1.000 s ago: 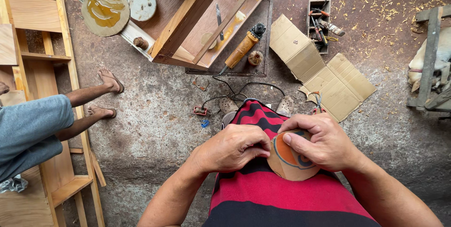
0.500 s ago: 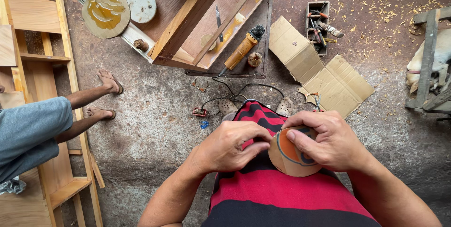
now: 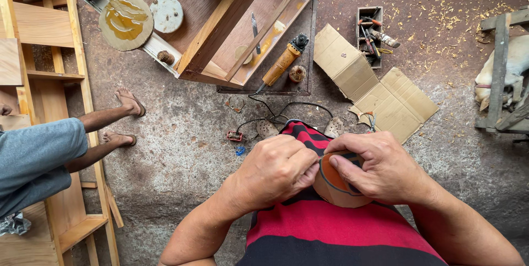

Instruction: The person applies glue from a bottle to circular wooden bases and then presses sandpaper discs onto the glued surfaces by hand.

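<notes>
Nearest, we hold a round orange-faced disc [image 3: 336,180] against our red-and-black striped shirt [image 3: 330,233]. Right hand [image 3: 380,169]: grip clasped round the disc, thumb on its face. Left hand [image 3: 275,169]: fingertips pinched on the disc's left edge. Beyond, on the concrete floor [image 3: 182,150]: an orange angle grinder [image 3: 284,59], flattened cardboard [image 3: 374,87], a small tool box [image 3: 370,34]. Left: another person's sandalled feet [image 3: 127,117].
</notes>
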